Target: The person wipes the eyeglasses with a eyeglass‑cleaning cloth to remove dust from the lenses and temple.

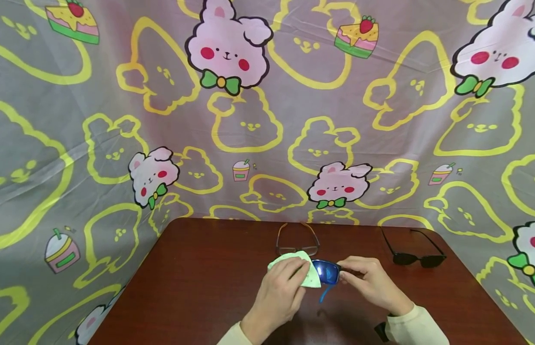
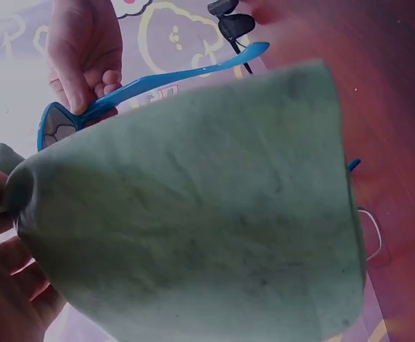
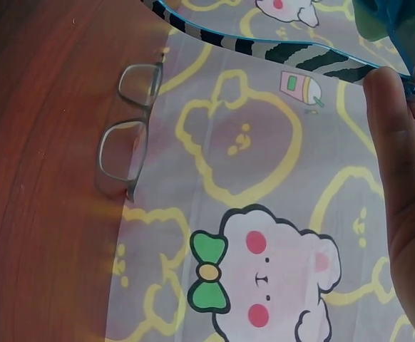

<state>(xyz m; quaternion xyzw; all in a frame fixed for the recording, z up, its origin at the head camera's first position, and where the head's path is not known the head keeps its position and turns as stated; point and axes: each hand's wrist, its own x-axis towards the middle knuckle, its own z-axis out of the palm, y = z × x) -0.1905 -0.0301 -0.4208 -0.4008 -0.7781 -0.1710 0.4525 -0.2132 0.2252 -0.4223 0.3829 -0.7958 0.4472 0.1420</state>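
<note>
My left hand (image 1: 278, 290) grips a pale green cloth (image 1: 312, 279), which is wrapped over one lens side of a pair of blue sunglasses (image 1: 328, 272). At the other end, my right hand (image 1: 374, 281) pinches the frame near the hinge between thumb and fingers. One mirrored blue lens shows between the two hands. In the left wrist view the cloth (image 2: 193, 214) hangs wide and hides much of the sunglasses, though a blue temple arm (image 2: 147, 84) sticks out past it. The right wrist view shows a zebra-striped temple arm (image 3: 293, 53) extending from my right fingers.
Clear-lensed glasses (image 1: 311, 250) lie on the brown table (image 1: 185, 282) just behind my hands, arms unfolded toward the back. Black sunglasses (image 1: 431, 261) rest at the table's right, also unfolded. A cartoon-printed curtain (image 1: 259, 196) stands behind and along both sides.
</note>
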